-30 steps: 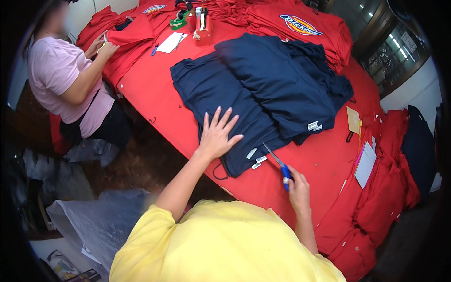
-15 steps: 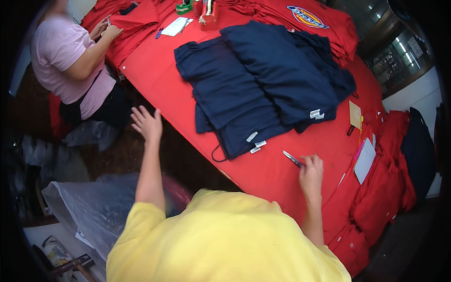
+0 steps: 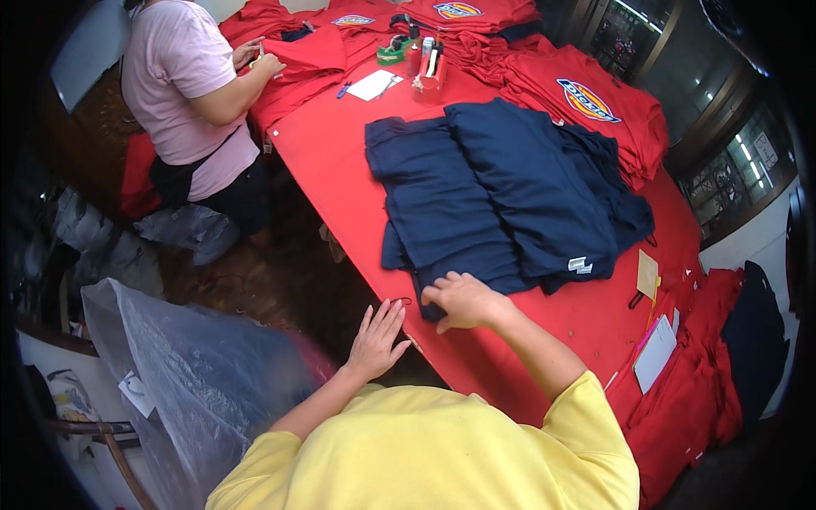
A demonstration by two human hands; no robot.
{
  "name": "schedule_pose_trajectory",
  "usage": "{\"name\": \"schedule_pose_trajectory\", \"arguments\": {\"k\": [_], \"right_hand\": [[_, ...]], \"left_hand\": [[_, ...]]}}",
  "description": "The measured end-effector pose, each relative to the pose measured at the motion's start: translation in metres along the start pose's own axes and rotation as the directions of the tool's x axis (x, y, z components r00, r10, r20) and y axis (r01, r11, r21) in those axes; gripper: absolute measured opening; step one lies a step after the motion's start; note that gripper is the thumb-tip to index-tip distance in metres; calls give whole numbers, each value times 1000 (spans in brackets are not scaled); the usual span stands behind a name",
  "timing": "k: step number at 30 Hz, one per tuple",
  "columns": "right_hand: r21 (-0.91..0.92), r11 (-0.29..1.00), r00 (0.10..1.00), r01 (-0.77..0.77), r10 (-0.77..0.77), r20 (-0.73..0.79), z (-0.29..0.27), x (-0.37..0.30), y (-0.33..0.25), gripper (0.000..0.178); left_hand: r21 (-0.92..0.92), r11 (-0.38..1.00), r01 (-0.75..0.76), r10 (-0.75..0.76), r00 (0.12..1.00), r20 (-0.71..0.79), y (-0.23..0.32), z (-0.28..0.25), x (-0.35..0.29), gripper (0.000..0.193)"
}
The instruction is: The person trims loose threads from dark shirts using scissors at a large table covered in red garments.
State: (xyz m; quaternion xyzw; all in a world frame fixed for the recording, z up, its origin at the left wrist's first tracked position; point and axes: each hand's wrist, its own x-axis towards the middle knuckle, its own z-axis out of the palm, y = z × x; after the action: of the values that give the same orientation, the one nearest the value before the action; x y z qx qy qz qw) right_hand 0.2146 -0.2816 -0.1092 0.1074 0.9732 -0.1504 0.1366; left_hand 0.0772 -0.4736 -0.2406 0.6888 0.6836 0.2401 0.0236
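Note:
A stack of navy garments [image 3: 535, 187] lies on the red-covered table [image 3: 327, 191], white labels [image 3: 580, 265] showing near its front edge. My right hand [image 3: 469, 302] reaches across to the stack's near left corner, its fingers curled over the navy cloth there. Beside it, at the table edge, my left hand [image 3: 376, 342] has its fingers stretched out and holds nothing. A thin dark cord loop [image 3: 403, 301] sticks out from the stack by the left fingertips. I cannot see the scissors now; my right hand or forearm may hide them.
Across the table's left edge a person [image 3: 191, 93] in pink handles red cloth [image 3: 310, 64]. A red holder [image 3: 430, 83], a green tape dispenser [image 3: 392, 51] and white paper [image 3: 372, 85] lie farther back. Red garments [image 3: 688, 361] heap at right; clear plastic [image 3: 200, 357] stands at lower left.
My right hand has left the spot by the scissors and come left onto the navy stack's corner. My left hand has moved right and nearer, to the table edge. The view has shifted.

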Motion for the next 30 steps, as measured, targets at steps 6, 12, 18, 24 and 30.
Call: {"name": "schedule_pose_trajectory", "arguments": {"k": [6,12,18,24,30], "right_hand": [[380,925,1000,4,0,-11,-3,13,29,22],[584,709,-222,395,691,-688,-83,-108,158,18],[617,410,-132,-671,754,-644,102,-180,216,15],[819,393,-37,-418,894,-447,71,-196,128,32],[390,346,291,-853,937,-196,98,-237,21,53]], "left_hand": [[-50,956,288,-292,951,-100,-4,12,-1,69],[-169,959,228,-264,935,-236,0,-14,29,57],[-403,907,122,-238,939,-249,-3,-15,67,37],[-368,924,99,-210,938,-275,-27,-9,141,19],[-361,756,546,-559,826,76,-64,-19,233,40]]}}
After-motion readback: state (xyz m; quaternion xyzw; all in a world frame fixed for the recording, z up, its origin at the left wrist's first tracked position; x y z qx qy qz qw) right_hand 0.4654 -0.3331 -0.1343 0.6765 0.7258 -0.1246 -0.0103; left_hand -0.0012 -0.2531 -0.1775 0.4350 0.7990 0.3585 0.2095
